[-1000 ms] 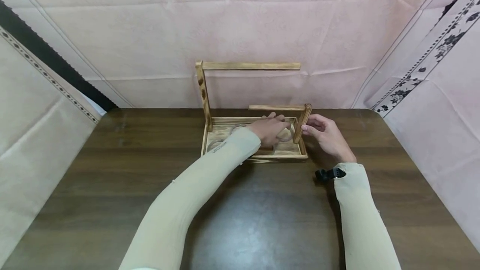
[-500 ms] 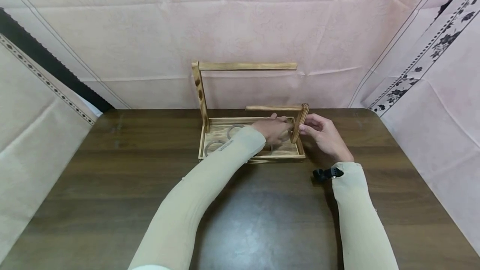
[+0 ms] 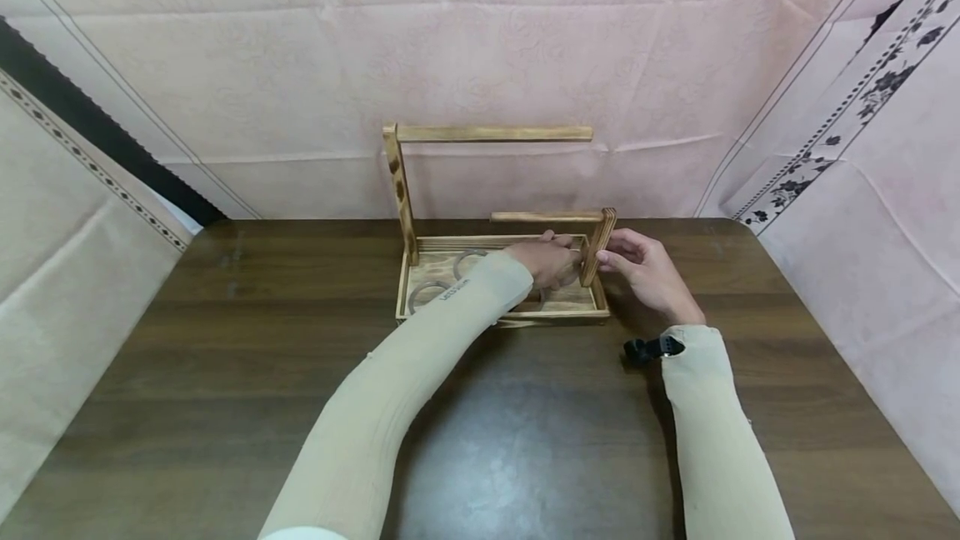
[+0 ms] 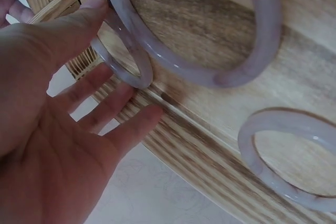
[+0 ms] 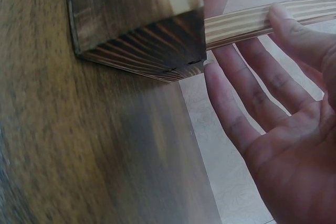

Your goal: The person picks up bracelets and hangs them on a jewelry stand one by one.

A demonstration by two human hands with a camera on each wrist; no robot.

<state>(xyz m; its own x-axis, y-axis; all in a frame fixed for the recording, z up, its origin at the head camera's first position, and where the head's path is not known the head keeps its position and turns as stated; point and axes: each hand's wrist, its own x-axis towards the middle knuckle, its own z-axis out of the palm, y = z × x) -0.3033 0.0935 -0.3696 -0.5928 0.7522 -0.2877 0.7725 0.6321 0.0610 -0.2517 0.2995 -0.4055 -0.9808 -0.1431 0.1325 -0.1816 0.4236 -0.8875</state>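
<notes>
Over the last second the left hand (image 3: 547,261) has slid right inside the tray (image 3: 558,319) — its fingers are now just beside the right post (image 3: 598,250), so the work seems to centre on that end. The left thumb and forefinger pinch a ring (image 4: 140,64), tilted inside the tray; the other fingers stretch out loosely. The right hand (image 3: 651,273) keeps its place outside, pinching the right post between thumb and fingers. At least two more rings (image 4: 247,148) lie on the tray floor. A short bar (image 3: 546,217) juts left from the right post, a long bar (image 3: 495,134) runs right from the left post (image 3: 402,190) — and the left sleeve (image 3: 420,373) crosses the tray's front wall, hiding part of the floor
</notes>
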